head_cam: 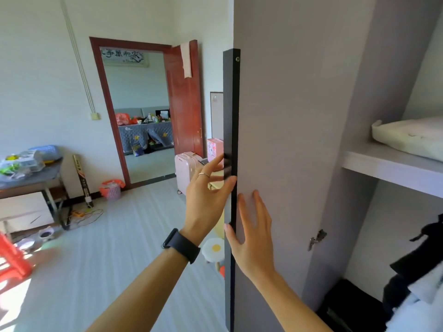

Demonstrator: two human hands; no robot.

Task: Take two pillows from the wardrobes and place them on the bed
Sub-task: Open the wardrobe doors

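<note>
A grey wardrobe door (292, 140) stands open, edge-on to me, with a long black handle strip (231, 116) down its edge. My left hand (207, 197), with a ring and a dark wristband, has its fingers spread and touches the outer side of the black strip. My right hand (254, 233) lies flat, fingers apart, on the door's inner face, thumb at the edge. Inside the wardrobe a white pillow (410, 137) rests on a shelf (374, 164) at the upper right. No bed is in view.
Dark and white clothes (417, 271) hang below the shelf. A pink suitcase (185, 168) and a small stool (213, 250) stand behind the door. A red room door (184, 104) is open; a cluttered desk (28, 173), a red stool (12, 257) and cables sit at the left.
</note>
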